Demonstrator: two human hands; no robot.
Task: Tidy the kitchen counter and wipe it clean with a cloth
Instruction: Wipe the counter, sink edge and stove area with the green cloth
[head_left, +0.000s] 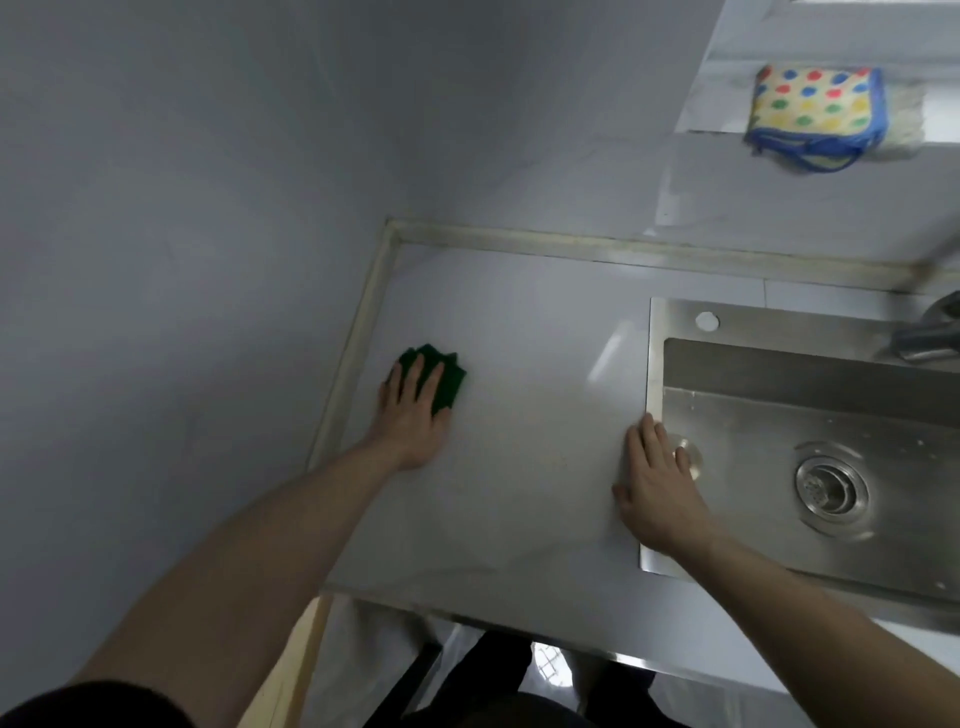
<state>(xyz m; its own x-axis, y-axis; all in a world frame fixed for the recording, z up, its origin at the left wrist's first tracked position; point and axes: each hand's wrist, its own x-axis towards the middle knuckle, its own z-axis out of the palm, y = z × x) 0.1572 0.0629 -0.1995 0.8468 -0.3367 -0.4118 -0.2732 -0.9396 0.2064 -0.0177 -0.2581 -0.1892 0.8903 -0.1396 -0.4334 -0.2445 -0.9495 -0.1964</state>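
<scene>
One green cloth (436, 378) lies flat under the straight fingers of the left hand (413, 415), pressed on the bench (519, 467). The wiping step seems in hand; next it needs a firm stroke toward the right hand (660, 493), resting open on the rim of the sink (655, 364). The sink holds only its drain (831, 488).

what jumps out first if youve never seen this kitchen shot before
The green cloth pressed flat under the left hand on the pale counter, near the left wall. Next, the polka-dot pouch on the ledge at top right, and the steel sink, whose left rim the right hand rests on.
</scene>
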